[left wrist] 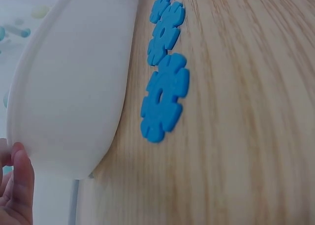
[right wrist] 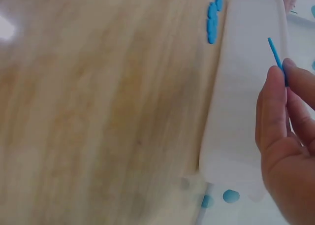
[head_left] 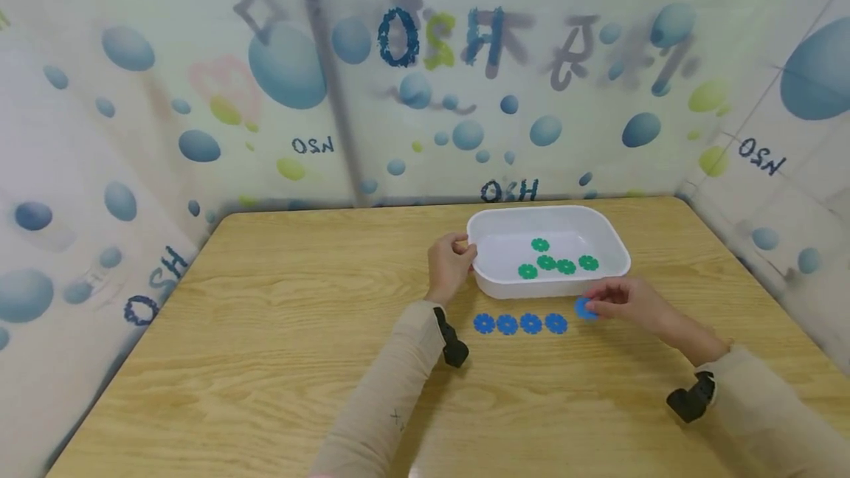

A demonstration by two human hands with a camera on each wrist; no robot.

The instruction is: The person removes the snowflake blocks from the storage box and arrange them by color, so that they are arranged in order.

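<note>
My left hand (head_left: 450, 265) grips the left rim of a white plastic tray (head_left: 491, 286), thumb and fingers on either side of the edge; the left wrist view shows the thumb on the rim too. Between thumb and fingers, my right hand (head_left: 631, 305) pinches a blue snowflake disc (head_left: 584, 308) in front of the tray's right part. Edge-on, that disc (right wrist: 275, 55) shows as a thin strip in the right wrist view. Several blue snowflake discs (head_left: 508, 324) lie flat in a row along the tray's front. Inside the tray are several green snowflake discs (head_left: 547, 262).
The wooden table (head_left: 299, 301) runs up to a pale curtain (head_left: 432, 116) with printed dots and letters at the back. Similar sheeting hangs along both sides. Black wrist cameras (head_left: 690, 398) are strapped over both sleeves.
</note>
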